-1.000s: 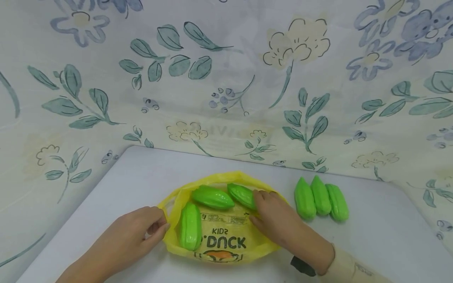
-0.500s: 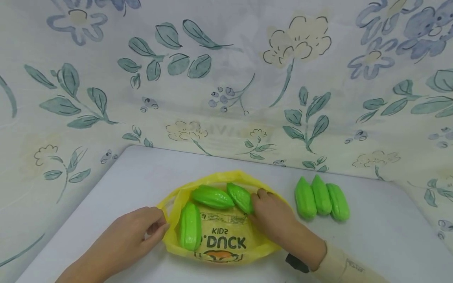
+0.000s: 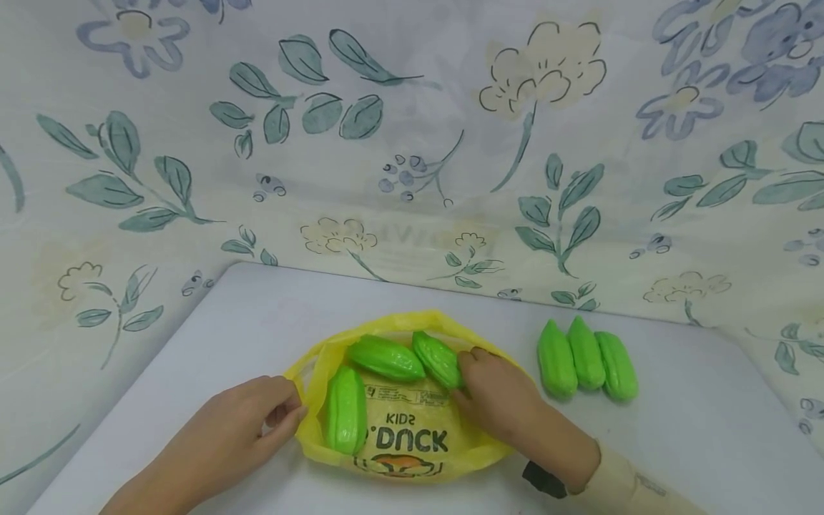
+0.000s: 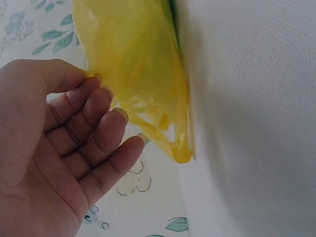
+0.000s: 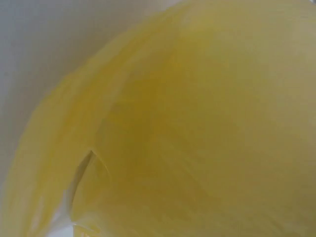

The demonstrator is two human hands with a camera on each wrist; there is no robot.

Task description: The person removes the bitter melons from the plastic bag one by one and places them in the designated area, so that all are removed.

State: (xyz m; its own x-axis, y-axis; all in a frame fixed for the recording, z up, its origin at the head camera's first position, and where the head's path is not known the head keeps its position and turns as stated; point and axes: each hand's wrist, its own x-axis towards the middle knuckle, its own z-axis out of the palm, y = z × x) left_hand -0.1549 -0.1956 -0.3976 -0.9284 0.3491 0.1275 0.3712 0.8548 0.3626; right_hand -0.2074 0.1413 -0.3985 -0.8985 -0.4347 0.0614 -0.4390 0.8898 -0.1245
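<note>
A yellow plastic bag (image 3: pixel 412 422) with dark print lies with its mouth spread wide. Inside it, one green star fruit (image 3: pixel 346 411) lies along the left side and another star fruit (image 3: pixel 386 357) slants at the back. My right hand (image 3: pixel 498 393) reaches into the bag and grips the near end of a third star fruit (image 3: pixel 438 357); the fingertips are partly hidden. At the left rim, my left hand (image 3: pixel 241 422) pinches the bag between thumb and forefinger. In the left wrist view, the left hand's other fingers (image 4: pixel 106 143) are loosely bent. Yellow film (image 5: pixel 197 123) fills most of the right wrist view.
Three more green star fruit (image 3: pixel 586 357) lie side by side on the white table (image 3: pixel 689 408), right of the bag. A flower-patterned cloth (image 3: pixel 412 143) rises behind the table's back edge. A dark strap (image 3: pixel 543 481) shows under the right wrist.
The star fruit under my right hand has turned, its near end swinging toward me, and the fingers have closed in on it. My left hand stays at the rim.
</note>
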